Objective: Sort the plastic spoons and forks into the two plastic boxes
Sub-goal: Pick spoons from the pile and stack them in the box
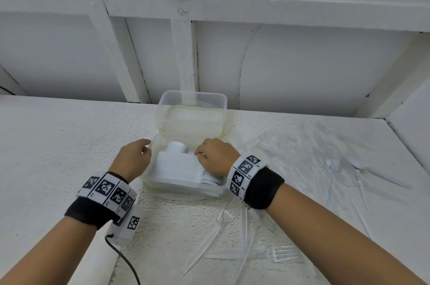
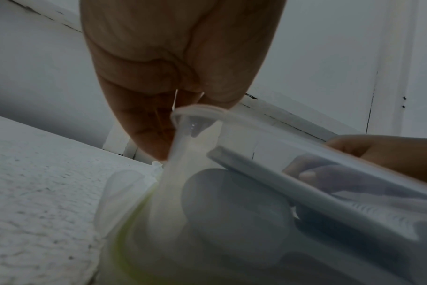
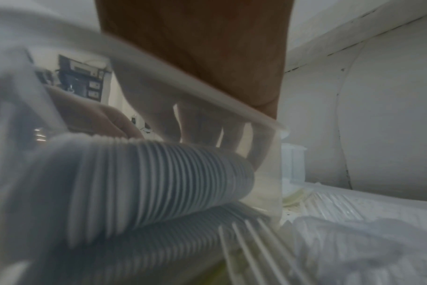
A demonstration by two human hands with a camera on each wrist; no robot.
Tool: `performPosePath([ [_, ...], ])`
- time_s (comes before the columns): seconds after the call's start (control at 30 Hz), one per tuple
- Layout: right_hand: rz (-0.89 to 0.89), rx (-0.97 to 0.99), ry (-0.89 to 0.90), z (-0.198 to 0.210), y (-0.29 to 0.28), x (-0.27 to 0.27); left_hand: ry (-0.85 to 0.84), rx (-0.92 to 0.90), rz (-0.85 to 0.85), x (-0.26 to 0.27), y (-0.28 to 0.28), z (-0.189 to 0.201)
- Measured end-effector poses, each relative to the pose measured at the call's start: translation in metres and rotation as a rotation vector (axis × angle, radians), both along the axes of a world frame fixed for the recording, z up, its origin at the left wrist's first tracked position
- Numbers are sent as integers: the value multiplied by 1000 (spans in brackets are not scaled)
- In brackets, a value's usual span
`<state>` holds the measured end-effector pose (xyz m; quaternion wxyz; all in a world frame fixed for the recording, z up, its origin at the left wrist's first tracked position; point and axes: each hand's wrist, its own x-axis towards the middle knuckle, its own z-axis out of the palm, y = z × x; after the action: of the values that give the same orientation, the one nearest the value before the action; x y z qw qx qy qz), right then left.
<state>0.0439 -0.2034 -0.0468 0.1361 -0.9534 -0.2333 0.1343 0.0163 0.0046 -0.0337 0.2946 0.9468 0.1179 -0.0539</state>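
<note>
The near clear box (image 1: 181,188) holds a dense stack of white spoons (image 1: 176,166). My left hand (image 1: 148,148) pinches that box's left rim corner; the left wrist view shows thumb and finger of the left hand (image 2: 183,104) closed on the rim (image 2: 197,112). My right hand (image 1: 200,155) reaches into the box from the right, its fingers curled onto the spoon stack. In the right wrist view the fingers (image 3: 200,123) come down on the ribbed row of spoons (image 3: 159,173). A second clear box (image 1: 193,98) stands just behind. Several clear forks (image 1: 232,238) lie in front.
A crumpled clear plastic sheet with more cutlery (image 1: 325,163) covers the white table (image 1: 58,140) at the right. One clear fork (image 1: 285,254) lies near my right forearm. A black cable (image 1: 123,259) trails from my left wrist. A white wall rises directly behind the boxes.
</note>
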Motion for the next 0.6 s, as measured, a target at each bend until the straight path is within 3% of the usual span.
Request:
performPosePath([
  [0.23,16,130,14,11,-9,-3,12,75,1,0,-3,2],
  [0.37,-8,292,-90,35,-36,-13,-151,111,-19,-7,-12,7],
  [0.6,-187,317,-142,55,-135,-52,-437,10,-443,-28,-93,36],
])
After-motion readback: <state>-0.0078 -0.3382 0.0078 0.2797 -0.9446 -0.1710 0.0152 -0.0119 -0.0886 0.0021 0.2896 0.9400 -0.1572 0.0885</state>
